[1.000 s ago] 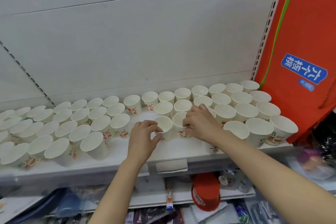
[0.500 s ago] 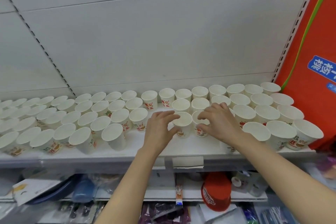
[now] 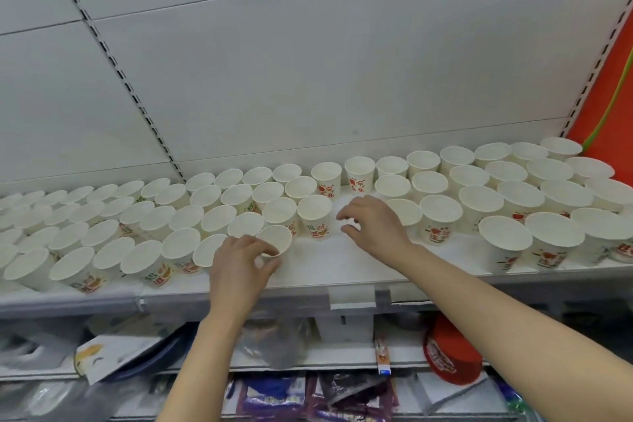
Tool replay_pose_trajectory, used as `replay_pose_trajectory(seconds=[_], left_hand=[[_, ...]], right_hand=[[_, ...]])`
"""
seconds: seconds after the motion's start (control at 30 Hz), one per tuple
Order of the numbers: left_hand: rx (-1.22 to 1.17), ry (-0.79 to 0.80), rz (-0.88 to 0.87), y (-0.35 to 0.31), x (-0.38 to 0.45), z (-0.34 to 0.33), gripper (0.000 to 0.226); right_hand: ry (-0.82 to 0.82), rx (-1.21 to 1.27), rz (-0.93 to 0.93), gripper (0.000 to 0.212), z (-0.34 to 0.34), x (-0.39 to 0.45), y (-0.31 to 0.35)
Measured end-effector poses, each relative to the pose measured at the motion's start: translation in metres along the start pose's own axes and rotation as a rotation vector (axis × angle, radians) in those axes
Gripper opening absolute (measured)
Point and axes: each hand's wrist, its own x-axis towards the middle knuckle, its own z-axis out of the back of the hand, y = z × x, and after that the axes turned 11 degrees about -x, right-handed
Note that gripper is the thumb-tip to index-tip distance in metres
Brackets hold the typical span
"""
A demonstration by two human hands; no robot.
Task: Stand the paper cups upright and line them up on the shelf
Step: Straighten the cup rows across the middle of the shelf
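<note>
Left hand (image 3: 239, 262): it is gripping one paper cup (image 3: 274, 239) at the front of the shelf (image 3: 325, 267), thumb and fingers (image 3: 263, 248) curling round the rim and wall.
Held cup: it is standing upright at the right end of the left block's front row, just beside its neighbour.
Right hand (image 3: 375, 226): it is hovering over the bare patch of shelf in the middle, fingers loosely curled and holding nothing; a cup with red print (image 3: 314, 216) is standing just to its left.
Paper cups (image 3: 496, 192): they are standing upright, mouths up, in rows on both sides of the gap, one block to the left and one to the right.
Lower shelf: a red cap (image 3: 452, 353) and assorted packets are lying there, blurred.
Right edge: an orange bag (image 3: 606, 92) is hanging beside the cups.
</note>
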Motion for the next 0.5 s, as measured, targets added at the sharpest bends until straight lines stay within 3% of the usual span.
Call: replay_pose_trajectory(seconds=[0.13, 0.27, 0.5], left_hand=[[-0.050, -0.013, -0.021, 0.005, 0.005, 0.010, 0.004], [-0.123, 0.046, -0.009, -0.003, 0.010, 0.018, 0.001], [-0.386, 0.131, 0.091, -0.016, 0.020, 0.017, 0.016]], right_hand=[[0.036, -0.042, 0.000, 0.026, -0.011, 0.020, 0.014], [0.059, -0.121, 0.020, 0.012, -0.018, 0.035, 0.024], [0.000, -0.027, -0.056, 0.010, 0.010, 0.009, 0.026]])
